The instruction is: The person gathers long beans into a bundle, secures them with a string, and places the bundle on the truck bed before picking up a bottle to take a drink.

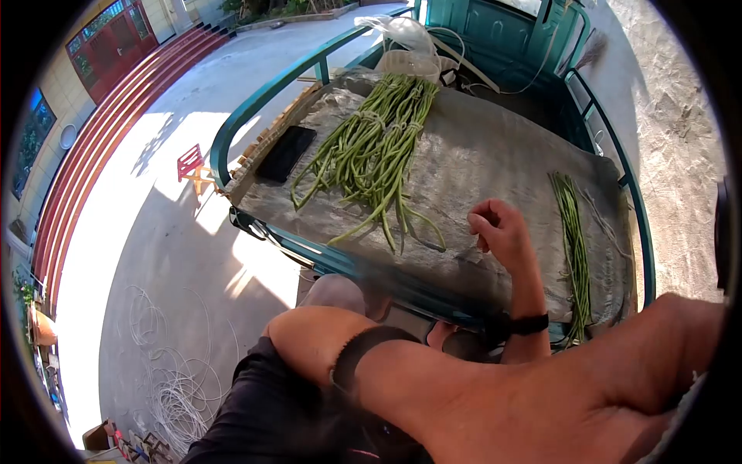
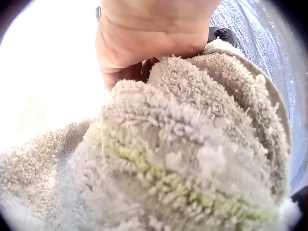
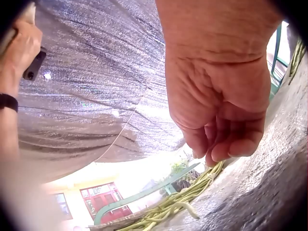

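Note:
Close to the head camera, my left hand [image 2: 154, 36] grips a beige terry towel [image 2: 183, 144]; a strip of towel [image 1: 680, 410] shows at the head view's lower right. My right hand [image 1: 502, 230] hovers over the grey sheet [image 1: 479, 155], its fingers loosely bent with nothing seen in them. To its left lies a big pile of long green beans [image 1: 379, 147], bound in bundles with pale ties. A thinner bunch of long beans [image 1: 570, 247] lies to its right, beside loose strings [image 1: 604, 220].
The sheet covers a cart bed with green rails [image 1: 638, 209]. A black phone [image 1: 286, 153] lies left of the bean pile. Behind it stand a white basket [image 1: 406, 63] and a clear plastic bag [image 1: 410, 35]. White cord [image 1: 178, 406] lies coiled on the ground.

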Action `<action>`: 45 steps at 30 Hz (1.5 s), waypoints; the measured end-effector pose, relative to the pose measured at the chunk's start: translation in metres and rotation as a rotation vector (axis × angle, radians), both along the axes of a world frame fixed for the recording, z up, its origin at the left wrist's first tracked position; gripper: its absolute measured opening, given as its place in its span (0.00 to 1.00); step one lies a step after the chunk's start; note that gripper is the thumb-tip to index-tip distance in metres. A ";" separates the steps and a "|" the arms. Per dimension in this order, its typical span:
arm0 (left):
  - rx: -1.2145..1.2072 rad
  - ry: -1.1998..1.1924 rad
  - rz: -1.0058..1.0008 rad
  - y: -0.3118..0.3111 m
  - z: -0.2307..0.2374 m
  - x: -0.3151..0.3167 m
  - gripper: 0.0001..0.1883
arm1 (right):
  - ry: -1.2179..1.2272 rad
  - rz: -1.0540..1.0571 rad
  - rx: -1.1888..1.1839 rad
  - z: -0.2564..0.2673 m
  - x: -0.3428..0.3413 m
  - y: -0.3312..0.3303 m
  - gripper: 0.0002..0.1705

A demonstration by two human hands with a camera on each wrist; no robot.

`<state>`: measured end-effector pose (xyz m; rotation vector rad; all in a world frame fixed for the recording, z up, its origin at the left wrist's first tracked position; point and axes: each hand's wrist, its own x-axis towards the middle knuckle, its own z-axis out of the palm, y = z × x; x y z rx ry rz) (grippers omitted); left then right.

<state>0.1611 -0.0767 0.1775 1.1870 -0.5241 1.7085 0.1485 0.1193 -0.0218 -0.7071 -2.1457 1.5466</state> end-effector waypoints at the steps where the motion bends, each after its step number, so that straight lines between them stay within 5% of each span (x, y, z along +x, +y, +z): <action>1: -0.006 0.024 -0.003 -0.001 -0.003 -0.001 0.12 | -0.004 -0.002 0.007 0.000 -0.001 0.000 0.08; 16: -0.077 0.261 0.050 -0.027 -0.064 -0.018 0.14 | -0.034 0.002 0.022 -0.005 0.000 0.005 0.09; 31: -0.244 0.651 0.009 -0.014 -0.103 -0.044 0.15 | -0.058 -0.089 0.371 -0.014 -0.007 0.002 0.09; 45: -0.338 0.930 -0.019 -0.009 -0.102 -0.040 0.17 | 0.001 -0.079 0.297 -0.016 -0.008 -0.004 0.09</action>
